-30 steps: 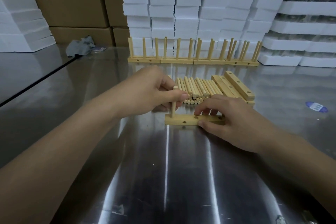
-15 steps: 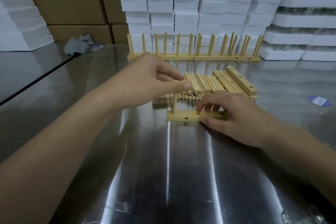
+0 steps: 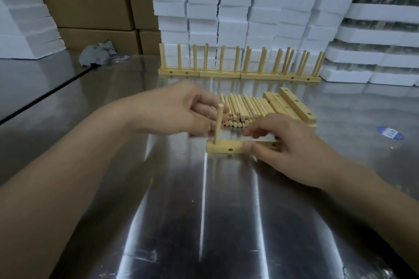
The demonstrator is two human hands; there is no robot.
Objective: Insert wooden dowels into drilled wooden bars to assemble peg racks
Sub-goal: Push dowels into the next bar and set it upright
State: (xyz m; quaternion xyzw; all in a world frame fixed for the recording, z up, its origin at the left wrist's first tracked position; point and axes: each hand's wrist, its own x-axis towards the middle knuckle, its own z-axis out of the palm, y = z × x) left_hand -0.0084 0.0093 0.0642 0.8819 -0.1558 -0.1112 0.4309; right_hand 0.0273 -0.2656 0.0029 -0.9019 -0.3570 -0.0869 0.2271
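The table is filling the near field, streaked with glare. Beyond it, the right hand is pinning the bar flat. Its thumb is pressing the near face and its fingers are arching over to the far side, so it is clamped on the bar's three o'clock half. One dowel is standing upright in the hole at the bar's nine o'clock end.

At eleven o'clock from the bar, behind that dowel, the left hand is hovering with curled fingers at the near edge of the pile. Blur is hiding the fingertips, so I cannot tell whether it is pinching anything. Spare bars are lying at the pile's three o'clock side. At twelve o'clock, racks are standing in a row against foam blocks.

The first peg appears to be seated, and the person is probably fetching the second. The next move is likely calling for one dowel to be lifted clear of the pile, turned upright and lined up over the next hole. Meanwhile the right hand should be steadying the bar, perhaps sliding its fingers off that hole.
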